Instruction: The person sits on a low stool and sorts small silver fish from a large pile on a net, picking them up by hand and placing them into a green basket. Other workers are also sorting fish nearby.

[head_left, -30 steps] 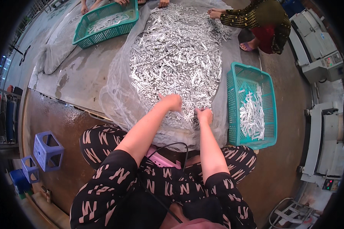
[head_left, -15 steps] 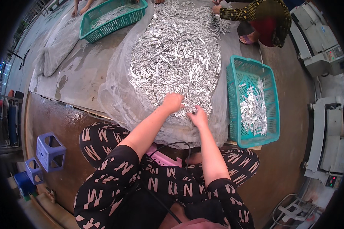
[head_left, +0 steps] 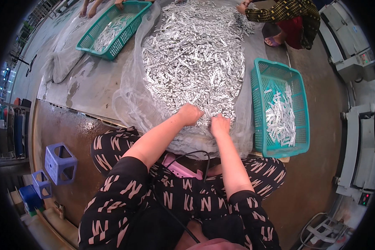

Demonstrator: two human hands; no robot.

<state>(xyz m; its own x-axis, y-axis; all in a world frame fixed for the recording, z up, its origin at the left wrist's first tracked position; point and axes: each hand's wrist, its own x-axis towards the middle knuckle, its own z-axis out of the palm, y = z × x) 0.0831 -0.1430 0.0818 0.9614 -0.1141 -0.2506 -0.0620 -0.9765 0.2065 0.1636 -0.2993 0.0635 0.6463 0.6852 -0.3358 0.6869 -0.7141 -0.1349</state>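
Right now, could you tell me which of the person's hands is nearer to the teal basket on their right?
The right hand is nearer: it rests on the pile of small silvery pieces, a short way left of the teal basket. The left hand lies farther left on the same pile.

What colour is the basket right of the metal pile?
Teal, a slotted plastic basket, clearest in the head view.

The single camera sits on the person's head. It looks steeply down, close above the heap of silver pieces.
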